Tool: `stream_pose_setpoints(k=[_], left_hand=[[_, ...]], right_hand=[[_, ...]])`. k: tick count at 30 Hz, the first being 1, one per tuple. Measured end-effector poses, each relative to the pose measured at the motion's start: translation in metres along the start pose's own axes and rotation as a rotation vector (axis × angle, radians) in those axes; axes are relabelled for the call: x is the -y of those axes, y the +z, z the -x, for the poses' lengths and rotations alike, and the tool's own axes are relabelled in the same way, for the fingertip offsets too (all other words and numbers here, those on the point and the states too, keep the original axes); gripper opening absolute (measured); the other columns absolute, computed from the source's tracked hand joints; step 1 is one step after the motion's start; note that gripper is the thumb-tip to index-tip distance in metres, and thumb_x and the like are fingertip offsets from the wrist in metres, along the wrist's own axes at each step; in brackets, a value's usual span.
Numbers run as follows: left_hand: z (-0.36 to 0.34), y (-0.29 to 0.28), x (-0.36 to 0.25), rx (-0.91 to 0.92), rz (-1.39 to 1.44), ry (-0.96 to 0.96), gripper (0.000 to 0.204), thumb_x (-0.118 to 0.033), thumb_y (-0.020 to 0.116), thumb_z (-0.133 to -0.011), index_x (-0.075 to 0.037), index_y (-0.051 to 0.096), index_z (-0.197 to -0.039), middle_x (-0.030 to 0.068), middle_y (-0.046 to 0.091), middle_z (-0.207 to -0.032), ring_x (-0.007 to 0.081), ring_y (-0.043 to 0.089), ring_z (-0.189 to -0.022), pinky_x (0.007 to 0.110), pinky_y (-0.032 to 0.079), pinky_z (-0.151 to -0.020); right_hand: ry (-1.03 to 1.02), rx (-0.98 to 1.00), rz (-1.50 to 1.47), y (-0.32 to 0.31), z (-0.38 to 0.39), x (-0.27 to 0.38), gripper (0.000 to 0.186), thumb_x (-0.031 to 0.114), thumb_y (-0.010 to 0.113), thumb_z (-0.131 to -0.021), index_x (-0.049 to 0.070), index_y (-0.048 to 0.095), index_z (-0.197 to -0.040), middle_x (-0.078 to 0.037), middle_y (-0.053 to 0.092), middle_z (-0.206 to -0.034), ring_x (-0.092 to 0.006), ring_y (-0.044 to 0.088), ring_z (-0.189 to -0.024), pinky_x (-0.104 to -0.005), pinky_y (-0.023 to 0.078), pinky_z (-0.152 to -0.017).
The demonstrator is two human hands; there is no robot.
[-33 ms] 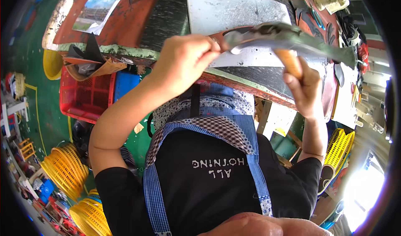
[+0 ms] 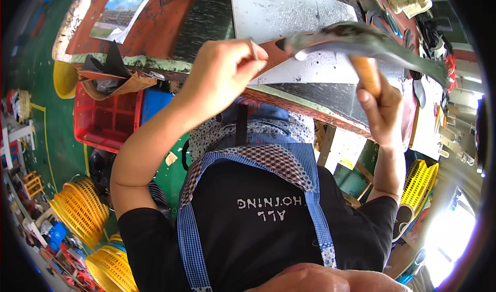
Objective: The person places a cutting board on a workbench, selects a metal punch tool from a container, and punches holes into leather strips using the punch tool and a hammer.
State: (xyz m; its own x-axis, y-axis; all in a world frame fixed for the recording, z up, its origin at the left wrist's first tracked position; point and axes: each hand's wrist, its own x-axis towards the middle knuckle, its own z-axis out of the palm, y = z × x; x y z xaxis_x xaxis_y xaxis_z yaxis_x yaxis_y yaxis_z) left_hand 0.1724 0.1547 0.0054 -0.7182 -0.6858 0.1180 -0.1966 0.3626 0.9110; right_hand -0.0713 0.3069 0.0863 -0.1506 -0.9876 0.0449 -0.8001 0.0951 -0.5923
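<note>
My right hand (image 2: 383, 108) is closed round the wooden handle of a hammer (image 2: 367, 77). Its long, curved dark metal head spans the air above the bench, blurred at its left end. On the left, my left hand (image 2: 219, 75) pinches a thin metal rod (image 2: 253, 49) between thumb and fingers; its lower part is hidden. Beside those fingers a reddish-brown leather piece (image 2: 276, 58) lies over a white board (image 2: 315, 72), partly covered by the hammer head. Between the hammer's left end and my left hand there is a gap.
A white sheet (image 2: 289, 8) lies farther back on the dark worktop. Pliers (image 2: 392, 23) and other tools crowd the right end. Leather scraps (image 2: 111, 75) hang off the left front edge. Below stand a red crate (image 2: 106, 119) and yellow baskets (image 2: 80, 209).
My left hand has shifted a little left, showing more of the leather piece and the rod. The hammer and my right hand have moved slightly right, widening the gap.
</note>
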Motion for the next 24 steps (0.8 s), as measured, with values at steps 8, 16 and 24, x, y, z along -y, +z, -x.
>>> stream_pose_setpoints(k=[8, 16, 24], left_hand=[[-0.003, -0.006, -0.007, 0.06, -0.08, 0.124, 0.012, 0.001, 0.062, -0.085, 0.004, 0.062, -0.097, 0.011, 0.068, -0.087, 0.0165, 0.068, -0.079, 0.027, 0.054, -0.07], [0.008, -0.002, -0.003, -0.04, -0.118, 0.152, 0.013, -0.002, 0.064, -0.085, 0.001, 0.062, -0.097, 0.009, 0.065, -0.079, 0.0124, 0.065, -0.069, 0.028, 0.05, -0.058], [0.001, -0.012, -0.008, 0.088, -0.034, 0.048, 0.01, 0.001, 0.062, -0.085, 0.003, 0.064, -0.095, 0.0104, 0.069, -0.087, 0.0156, 0.068, -0.081, 0.027, 0.054, -0.072]], right_hand=[[-0.169, -0.206, -0.275, -0.013, 0.001, 0.003, 0.03, 0.029, 0.058, -0.094, 0.002, 0.055, -0.083, 0.0, 0.051, -0.064, -0.007, 0.043, -0.056, -0.021, 0.033, -0.051], [-0.035, 0.043, -0.014, 0.004, -0.003, 0.004, 0.029, 0.028, 0.066, -0.089, 0.001, 0.055, -0.086, -0.006, 0.048, -0.059, -0.0121, 0.044, -0.053, -0.0274, 0.037, -0.051], [-0.292, -0.209, -0.324, -0.007, -0.005, 0.006, 0.027, 0.026, 0.059, -0.093, 0.001, 0.055, -0.084, -0.001, 0.051, -0.067, -0.0067, 0.041, -0.056, -0.0211, 0.032, -0.051]])
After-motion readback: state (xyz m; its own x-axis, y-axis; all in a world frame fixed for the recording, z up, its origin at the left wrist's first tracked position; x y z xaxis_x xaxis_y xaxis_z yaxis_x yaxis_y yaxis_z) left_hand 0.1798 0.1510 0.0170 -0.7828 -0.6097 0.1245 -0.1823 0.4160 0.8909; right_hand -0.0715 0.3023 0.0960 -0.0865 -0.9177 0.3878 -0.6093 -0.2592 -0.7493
